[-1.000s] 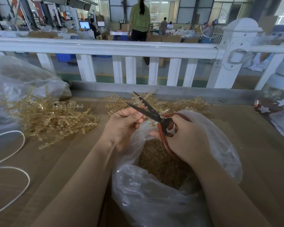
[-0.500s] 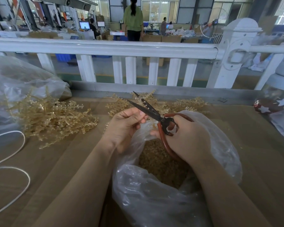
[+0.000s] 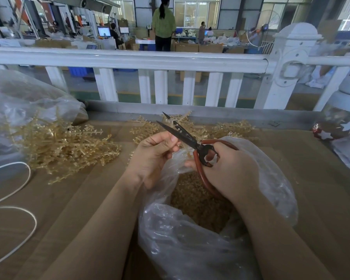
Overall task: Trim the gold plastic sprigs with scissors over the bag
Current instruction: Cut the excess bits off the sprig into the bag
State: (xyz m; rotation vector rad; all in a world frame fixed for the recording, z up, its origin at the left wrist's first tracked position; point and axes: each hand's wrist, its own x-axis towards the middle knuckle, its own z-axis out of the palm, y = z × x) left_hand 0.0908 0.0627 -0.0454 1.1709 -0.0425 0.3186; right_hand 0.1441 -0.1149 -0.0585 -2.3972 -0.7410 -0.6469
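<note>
My right hand (image 3: 228,170) grips the red-handled scissors (image 3: 192,141), whose dark blades are parted and point up and to the left. My left hand (image 3: 152,156) pinches a small gold sprig (image 3: 185,151) just beside the blades; most of the sprig is hidden by my fingers. Both hands hover over the open clear plastic bag (image 3: 190,245), which holds a heap of gold trimmings (image 3: 198,205). A big pile of gold sprigs (image 3: 59,146) lies to the left on the brown table, and a smaller pile (image 3: 228,129) lies behind the bag.
A white railing (image 3: 129,59) runs along the table's far edge. A large clear bag (image 3: 16,102) sits at the left, with a white cord (image 3: 12,203) looped near it. A glass jar with stars (image 3: 339,122) stands at the right. A person stands beyond the railing.
The scissors have shifted slightly right and their blades have stayed parted. My left hand's fingers have adjusted on the sprig. The person behind the railing has walked left.
</note>
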